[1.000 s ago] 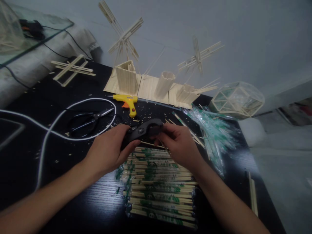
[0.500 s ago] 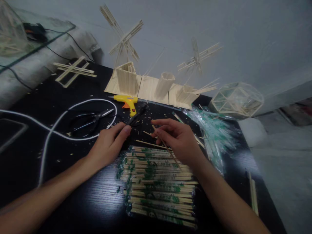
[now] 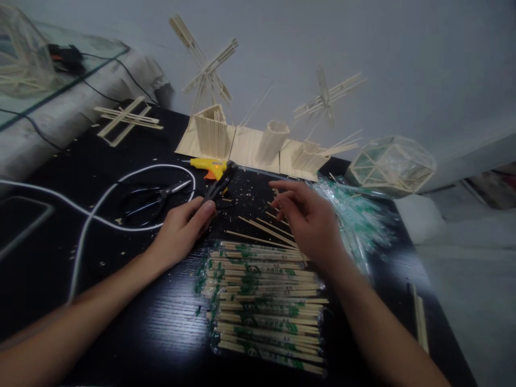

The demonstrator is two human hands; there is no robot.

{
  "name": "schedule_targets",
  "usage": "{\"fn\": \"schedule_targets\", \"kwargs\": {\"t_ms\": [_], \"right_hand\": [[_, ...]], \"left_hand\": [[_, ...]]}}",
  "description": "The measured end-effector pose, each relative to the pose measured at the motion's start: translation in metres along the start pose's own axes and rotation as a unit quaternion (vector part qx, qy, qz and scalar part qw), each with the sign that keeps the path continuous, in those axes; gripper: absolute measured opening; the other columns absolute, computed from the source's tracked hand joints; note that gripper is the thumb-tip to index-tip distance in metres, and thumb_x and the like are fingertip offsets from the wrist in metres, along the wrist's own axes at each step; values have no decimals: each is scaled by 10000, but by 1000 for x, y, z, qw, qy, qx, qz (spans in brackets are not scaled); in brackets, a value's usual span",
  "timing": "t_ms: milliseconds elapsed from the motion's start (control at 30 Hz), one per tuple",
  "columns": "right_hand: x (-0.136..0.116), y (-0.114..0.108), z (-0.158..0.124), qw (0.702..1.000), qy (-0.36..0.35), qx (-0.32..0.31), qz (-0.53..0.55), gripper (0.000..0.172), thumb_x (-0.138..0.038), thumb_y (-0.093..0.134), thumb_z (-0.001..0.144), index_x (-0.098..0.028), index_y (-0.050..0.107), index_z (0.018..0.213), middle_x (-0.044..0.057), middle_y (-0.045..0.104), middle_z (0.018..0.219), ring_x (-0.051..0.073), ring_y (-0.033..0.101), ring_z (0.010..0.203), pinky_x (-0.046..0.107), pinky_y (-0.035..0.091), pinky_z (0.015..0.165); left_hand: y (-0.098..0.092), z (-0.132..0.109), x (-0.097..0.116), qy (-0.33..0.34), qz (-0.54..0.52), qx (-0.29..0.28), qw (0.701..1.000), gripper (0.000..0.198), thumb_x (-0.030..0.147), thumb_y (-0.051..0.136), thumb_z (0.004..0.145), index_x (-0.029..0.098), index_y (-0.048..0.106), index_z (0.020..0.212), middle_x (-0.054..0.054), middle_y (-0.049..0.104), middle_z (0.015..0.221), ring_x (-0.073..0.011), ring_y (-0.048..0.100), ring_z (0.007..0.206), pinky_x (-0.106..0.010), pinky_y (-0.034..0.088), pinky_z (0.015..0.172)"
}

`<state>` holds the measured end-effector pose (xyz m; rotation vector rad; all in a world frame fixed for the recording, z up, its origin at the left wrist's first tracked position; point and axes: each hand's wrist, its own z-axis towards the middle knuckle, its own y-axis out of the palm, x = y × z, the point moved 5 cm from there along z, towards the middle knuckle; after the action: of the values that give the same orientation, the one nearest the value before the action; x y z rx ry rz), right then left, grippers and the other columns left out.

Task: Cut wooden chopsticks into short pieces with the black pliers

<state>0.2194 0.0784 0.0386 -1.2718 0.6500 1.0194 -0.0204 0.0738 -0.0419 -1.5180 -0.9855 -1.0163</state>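
My left hand (image 3: pixel 183 226) is closed around a dark pair of pliers (image 3: pixel 220 183), whose jaws point away from me and overlap the yellow glue gun (image 3: pixel 207 165). To the right, my right hand (image 3: pixel 312 220) pinches a thin wooden chopstick (image 3: pixel 303 259); its ends show past the fingers and the middle is hidden. Several loose sticks (image 3: pixel 268 228) lie on the black table between my hands. Nearer to me is a row of wrapped chopsticks (image 3: pixel 266 309) in clear and green plastic.
Stick-built models (image 3: pixel 212 131) stand along the back. At left are a white cable (image 3: pixel 86 220) and another black-handled cutting tool (image 3: pixel 161 196). Plastic wrappers (image 3: pixel 350 215) pile up at right, near a faceted stick frame (image 3: pixel 393 164). Small scraps litter the table (image 3: pixel 169 322).
My right hand has moved right and slightly away with the chopstick. More loose sticks show between the hands. The pliers in my left hand are now tilted more upright across the glue gun.
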Motion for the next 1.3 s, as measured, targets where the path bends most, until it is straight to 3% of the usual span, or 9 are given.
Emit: {"fn": "schedule_targets", "kwargs": {"t_ms": [133,267,467,633,800,967,1133,1233,1300], "right_hand": [[5,-5,5,997,-4,27,-67,208,-238,723,867,-207,713,1073,1,735,790,141,652,668,278,500,651],[19,16,3,992,23,-78,-94,41,-218,763,835,-190,733,831,13,758,787,153,673,701,275,499,679],[31,47,-6,968,19,-196,-155,152,-72,680,870,-174,738,967,45,780,936,171,701,832,277,494,763],[27,55,-10,949,11,-251,-192,125,-106,617,946,-161,712,1005,72,775,1007,197,703,913,296,478,812],[32,64,-16,918,3,-289,-273,33,-126,640,935,-139,670,932,89,738,943,220,665,878,306,451,764],[30,65,-21,902,-40,-284,-322,139,-76,510,979,-111,642,1007,129,689,1006,245,614,954,357,454,849],[-7,34,-16,937,-75,-226,-256,174,-111,460,1010,-148,628,1039,115,632,1027,230,562,969,373,442,882],[-24,20,-13,958,-74,-214,-178,134,-189,500,1015,-183,593,918,56,611,924,189,550,866,325,421,786],[-25,17,-12,967,-46,-208,-137,238,-252,513,1019,-199,527,788,6,555,784,154,509,734,298,379,678]], "left_hand": [[1,-1,5,26,69,-1,997,450,623,521,927,200,588,788,38,511,623,-127,471,576,-241,358,511],[3,-2,9,29,94,2,995,419,610,576,898,201,607,814,45,567,666,-123,491,592,-243,379,543],[3,-1,7,15,74,2,997,414,614,575,897,205,617,841,50,578,662,-119,491,577,-242,368,531],[3,-1,8,25,80,-1,997,405,603,570,907,207,614,832,50,581,678,-117,491,587,-243,370,542],[3,-1,11,27,98,-4,995,405,600,563,912,206,621,835,42,595,704,-127,500,612,-249,387,569],[2,-3,12,26,98,-3,995,408,598,558,911,203,607,822,41,571,675,-130,487,594,-245,372,542],[1,-7,15,35,78,23,996,389,581,596,893,203,579,804,55,485,599,-127,451,567,-241,356,521],[3,-9,16,35,59,23,997,395,592,588,892,205,583,813,55,484,587,-137,466,574,-247,372,533],[3,-10,18,49,83,19,995,395,586,572,903,200,599,822,48,513,616,-140,487,600,-250,388,558]]}}
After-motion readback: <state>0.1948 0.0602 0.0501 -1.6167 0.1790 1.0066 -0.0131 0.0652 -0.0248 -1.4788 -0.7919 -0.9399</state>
